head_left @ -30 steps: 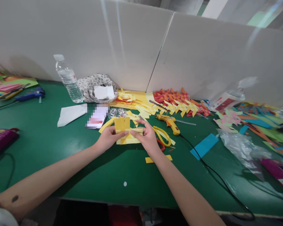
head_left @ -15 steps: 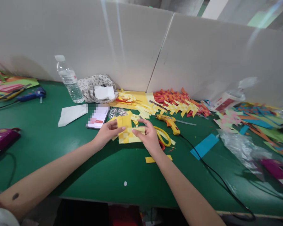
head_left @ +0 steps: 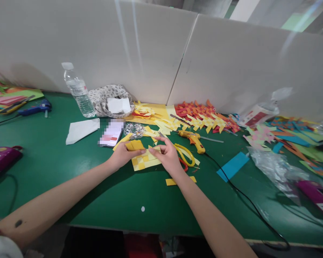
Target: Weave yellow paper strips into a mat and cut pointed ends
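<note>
Head view: two hands meet over the green tabletop [head_left: 102,200], both on one piece of woven yellow paper [head_left: 140,163] held between them, near the middle. The left hand [head_left: 122,156] is nearly closed, thumb and fingers pinching the folded-over strips on its side; the right hand [head_left: 168,154] pinches the opposite side by the thumb, its index finger stretched out. Just right of it lie one yellow scissor handle [head_left: 193,157], one yellow glue gun [head_left: 192,138] and, nearer the person, one yellow strip [head_left: 181,181]. One blue paper rectangle [head_left: 233,166] is farther right. Left of the paper are one phone [head_left: 114,130], one white sheet [head_left: 82,131], one upright bottle [head_left: 80,95] and one blue glue gun [head_left: 37,108]. Red and orange woven pieces [head_left: 195,107] behind overlap too much to count.
</note>
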`<state>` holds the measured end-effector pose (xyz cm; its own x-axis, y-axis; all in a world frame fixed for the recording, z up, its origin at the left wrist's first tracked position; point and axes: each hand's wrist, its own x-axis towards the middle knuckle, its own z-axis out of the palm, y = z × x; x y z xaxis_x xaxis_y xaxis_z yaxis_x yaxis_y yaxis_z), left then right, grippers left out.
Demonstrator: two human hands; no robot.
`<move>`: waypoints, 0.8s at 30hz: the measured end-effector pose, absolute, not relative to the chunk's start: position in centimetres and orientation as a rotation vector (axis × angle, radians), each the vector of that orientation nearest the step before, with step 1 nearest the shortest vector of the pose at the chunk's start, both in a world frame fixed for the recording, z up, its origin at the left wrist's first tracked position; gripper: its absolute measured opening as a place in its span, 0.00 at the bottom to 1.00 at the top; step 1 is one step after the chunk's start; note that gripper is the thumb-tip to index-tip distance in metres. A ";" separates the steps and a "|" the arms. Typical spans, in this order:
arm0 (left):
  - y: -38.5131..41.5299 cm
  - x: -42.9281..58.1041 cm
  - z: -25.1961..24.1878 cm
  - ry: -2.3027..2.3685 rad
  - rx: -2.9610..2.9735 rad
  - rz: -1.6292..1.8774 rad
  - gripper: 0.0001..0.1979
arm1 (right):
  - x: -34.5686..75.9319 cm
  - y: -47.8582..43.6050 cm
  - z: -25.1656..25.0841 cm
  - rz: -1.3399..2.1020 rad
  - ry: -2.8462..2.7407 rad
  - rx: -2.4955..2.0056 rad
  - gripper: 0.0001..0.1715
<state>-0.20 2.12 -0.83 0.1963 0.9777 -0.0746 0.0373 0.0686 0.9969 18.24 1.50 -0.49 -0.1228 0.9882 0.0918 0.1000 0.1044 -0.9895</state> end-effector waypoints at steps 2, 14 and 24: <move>2.1 -0.2 -0.9 1.105 1.272 0.996 0.13 | 18.2 1.5 -0.4 1.160 -1.424 -1.164 0.28; 2.3 -0.4 -0.2 1.226 1.259 1.104 0.15 | 19.3 2.2 0.1 1.138 -1.409 -1.213 0.34; 2.4 -0.6 -0.5 1.207 1.239 1.214 0.13 | 19.2 2.2 0.2 1.179 -1.364 -1.199 0.35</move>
<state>-0.57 2.42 -0.53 0.0047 0.9998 0.0216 0.0157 -0.0216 0.9996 19.19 2.18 0.21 -0.0815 0.9954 0.0513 0.0928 0.0589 -0.9939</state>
